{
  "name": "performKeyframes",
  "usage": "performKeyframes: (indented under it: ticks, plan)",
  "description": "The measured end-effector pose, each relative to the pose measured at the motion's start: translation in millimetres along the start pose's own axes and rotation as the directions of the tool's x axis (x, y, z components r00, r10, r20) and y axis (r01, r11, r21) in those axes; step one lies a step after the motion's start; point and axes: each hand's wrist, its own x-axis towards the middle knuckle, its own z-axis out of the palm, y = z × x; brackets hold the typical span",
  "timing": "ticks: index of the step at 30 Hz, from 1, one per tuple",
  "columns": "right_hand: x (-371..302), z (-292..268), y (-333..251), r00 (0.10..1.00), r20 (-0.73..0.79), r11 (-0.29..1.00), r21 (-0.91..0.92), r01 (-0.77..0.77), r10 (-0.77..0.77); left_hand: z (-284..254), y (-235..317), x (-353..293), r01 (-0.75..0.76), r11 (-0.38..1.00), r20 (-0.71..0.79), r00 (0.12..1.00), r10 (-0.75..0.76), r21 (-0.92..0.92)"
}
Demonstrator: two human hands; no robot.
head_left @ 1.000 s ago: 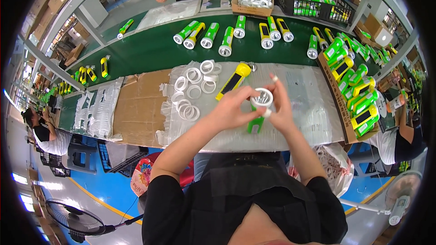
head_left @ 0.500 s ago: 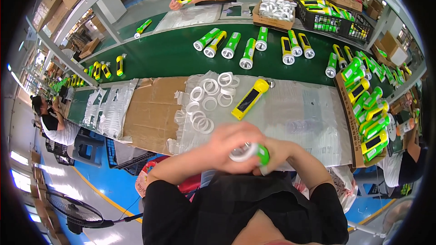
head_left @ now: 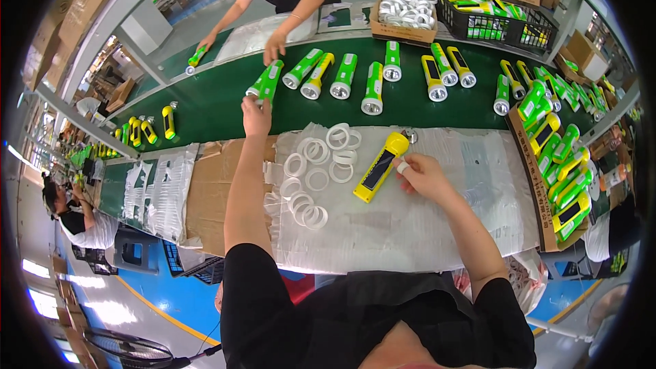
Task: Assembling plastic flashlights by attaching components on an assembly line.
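My left hand (head_left: 257,119) is stretched out over the green belt, its fingers closed around the lamp end of a green flashlight (head_left: 270,82). Another green flashlight seems to lie against that one; the overlap makes it hard to tell them apart. My right hand (head_left: 421,177) is beside a yellow flashlight (head_left: 377,169) with a dark panel, which lies aslant on the plastic-covered work surface. Its fingers are bent and apart, with a white band on one finger, and the fingertips are at the flashlight's edge. Several white rings (head_left: 316,179) lie to the left of it.
Across the belt (head_left: 225,111), a co-worker's hand (head_left: 275,48) reaches the far end of the green flashlight. Several flashlights (head_left: 344,76) rest on the belt. A carton of white rings (head_left: 406,26) and a black crate (head_left: 492,26) stand behind. A carton (head_left: 530,176) of flashlights sits at right.
My hands, together on a green-and-white flashlight near my body before, have parted. The left has gone forward to the belt, the right to the yellow flashlight. The co-worker now reaches over the belt.
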Motion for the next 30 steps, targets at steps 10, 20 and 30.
performKeyframes:
  ticks: [10,20,30]
  plan:
    - [11,-4,8,0.988,0.019,0.964,0.218,-0.153,0.153,-47,214,-115,-0.289,0.944,0.652,0.686,0.322,-0.162]
    - [1,8,14,0.982,-0.174,0.862,0.506,0.028,0.070,-47,246,-168,-0.544,0.782,0.475,0.624,0.620,-0.305]
    - [-85,16,16,0.897,-0.090,0.587,0.726,0.357,-0.433,-49,256,-182,0.594,0.519,0.769,0.596,0.230,-0.615]
